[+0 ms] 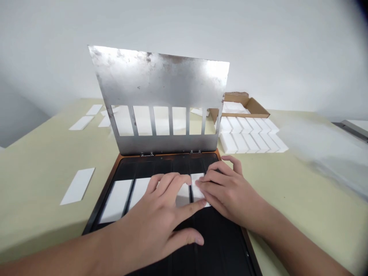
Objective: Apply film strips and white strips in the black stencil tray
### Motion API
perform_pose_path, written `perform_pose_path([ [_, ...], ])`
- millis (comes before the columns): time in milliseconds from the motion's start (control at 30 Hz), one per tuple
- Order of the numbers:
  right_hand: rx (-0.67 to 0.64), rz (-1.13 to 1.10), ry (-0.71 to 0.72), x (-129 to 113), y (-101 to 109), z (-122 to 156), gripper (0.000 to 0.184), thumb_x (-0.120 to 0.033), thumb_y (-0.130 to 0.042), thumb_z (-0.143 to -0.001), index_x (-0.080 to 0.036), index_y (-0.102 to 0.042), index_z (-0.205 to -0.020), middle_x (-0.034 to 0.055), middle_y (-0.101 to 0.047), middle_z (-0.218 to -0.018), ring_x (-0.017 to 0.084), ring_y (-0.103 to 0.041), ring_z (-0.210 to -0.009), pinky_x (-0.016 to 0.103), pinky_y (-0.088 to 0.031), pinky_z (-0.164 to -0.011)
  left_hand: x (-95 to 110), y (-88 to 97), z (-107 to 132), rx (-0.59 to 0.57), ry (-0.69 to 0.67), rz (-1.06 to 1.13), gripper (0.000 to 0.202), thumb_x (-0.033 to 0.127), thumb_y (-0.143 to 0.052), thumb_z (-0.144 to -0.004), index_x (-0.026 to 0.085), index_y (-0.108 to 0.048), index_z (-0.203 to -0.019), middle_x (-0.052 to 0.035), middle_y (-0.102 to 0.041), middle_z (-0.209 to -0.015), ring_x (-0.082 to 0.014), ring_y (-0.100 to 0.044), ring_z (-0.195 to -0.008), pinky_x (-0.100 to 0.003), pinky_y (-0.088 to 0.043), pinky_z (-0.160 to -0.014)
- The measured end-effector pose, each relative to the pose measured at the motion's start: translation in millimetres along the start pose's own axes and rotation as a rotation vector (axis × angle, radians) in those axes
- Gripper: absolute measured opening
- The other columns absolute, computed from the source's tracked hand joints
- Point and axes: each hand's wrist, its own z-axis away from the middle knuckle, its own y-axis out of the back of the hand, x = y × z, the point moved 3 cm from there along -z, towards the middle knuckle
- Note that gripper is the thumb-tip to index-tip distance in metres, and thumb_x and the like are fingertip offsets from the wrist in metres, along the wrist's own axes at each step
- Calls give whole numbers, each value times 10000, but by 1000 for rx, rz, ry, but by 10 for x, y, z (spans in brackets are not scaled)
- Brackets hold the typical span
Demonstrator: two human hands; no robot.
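Observation:
A black slotted tray (212, 239) with an orange-brown frame lies in front of me, and a stained steel stencil plate (158, 80) stands raised on hinges at its far edge. Two white rectangular strips (116, 201) lie in its left slots. My left hand (161, 207) rests spread over the tray, with its fingers on white strips and its thumb low on the black surface. My right hand (227, 191) lies to the right, fingertips on a white strip (197, 188) that is partly hidden by both hands.
A cardboard box (244, 103) holding white strips stands beyond the plate, with rows of overlapping strips (247, 136) before it. Loose strips (77, 186) lie on the pale green table (37, 191) at left. A blurred translucent sheet (324, 149) lies at right.

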Motion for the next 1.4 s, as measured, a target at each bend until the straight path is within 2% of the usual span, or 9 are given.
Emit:
perform_pose_path([
  [367, 7, -80, -25, -8, 13, -18, 152, -189, -609, -1023, -233, -752, -1046, 1, -769, -959, 218, -626, -1061, 507, -225, -1192, -53, -24, -5, -76, -29, 31, 492, 645, -631, -1003, 387, -668, -1420, -199, -307, -1705, -486, -334, -1541, -708, -307, -1133],
  [500, 10, -293, -79, 3, 81, -32, 228, -207, -603, -989, -256, -740, -814, -31, -725, -762, 199, -638, -944, 485, -278, -1171, -90, -43, -6, -102, -27, 86, 473, 639, -632, -1007, 380, -687, -1400, -178, -348, -1708, -456, -376, -1544, -699, -272, -1178],
  [600, 81, -390, -170, 118, 108, -24, 344, -217, -533, -1029, -255, -728, -748, -28, -735, -750, 187, -650, -898, 446, -374, -1081, -95, -27, -21, -103, -88, 78, 479, 613, -617, -1030, 349, -664, -1427, -179, -505, -1614, -395, -484, -1491, -660, -245, -1208],
  [767, 176, -302, -234, 267, 67, -34, 432, -229, -390, -1106, -246, -796, -957, 20, -812, -976, 201, -653, -1009, 451, -400, -1048, -59, 8, -44, -55, -186, 53, 362, 450, -557, -1096, 236, -695, -1354, -144, -666, -1434, -296, -623, -1333, -492, -348, -1160],
  [1033, 74, -160, -110, 55, 68, -85, 539, -288, -438, -1096, -232, -736, -651, 16, -719, -690, 187, -656, -909, 415, -451, -1029, 59, 53, -78, -47, -216, -49, 301, 360, -583, -1067, 249, -681, -1328, -79, -700, -1229, -226, -667, -1143, -387, -459, -1031],
  [1100, 71, -111, -130, 2, 99, -85, 543, -296, -370, -1121, -220, -782, -776, 45, -779, -835, 193, -675, -995, 413, -463, -1041, -9, 180, 39, -24, -174, -110, 350, 371, -587, -1062, 289, -646, -1397, -87, -670, -1347, -247, -649, -1217, -410, -458, -1058],
  [1167, 60, -60, -166, -67, 106, -63, 486, -364, -337, -1141, -190, -791, -1152, 103, -785, -1210, 221, -645, -1229, 439, -442, -1115, -166, 326, 268, 23, -75, -184, 426, 379, -537, -1087, 283, -572, -1501, -126, -629, -1455, -298, -617, -1309, -461, -455, -1080],
  [1267, -24, -5, -193, -232, 29, 50, 660, -578, -366, -1113, -143, -485, -1594, 180, -508, -1626, 296, -459, -1515, 519, -365, -1224, -454, 475, 771, 89, 120, -288, 661, 507, -534, -1076, 192, -402, -1642, -214, -561, -1553, -399, -598, -1357, -514, -484, -1051],
  [1400, -141, 22, -204, -571, -104, 380, 826, -701, -360, -1069, -140, -331, -1675, 194, -363, -1700, 353, -344, -1590, 612, -273, -1277, -432, 420, 1453, 10, 190, -361, 806, 570, -578, -1033, 340, -204, -1710, -51, -542, -1606, -306, -658, -1321, -403, -523, -1050],
])
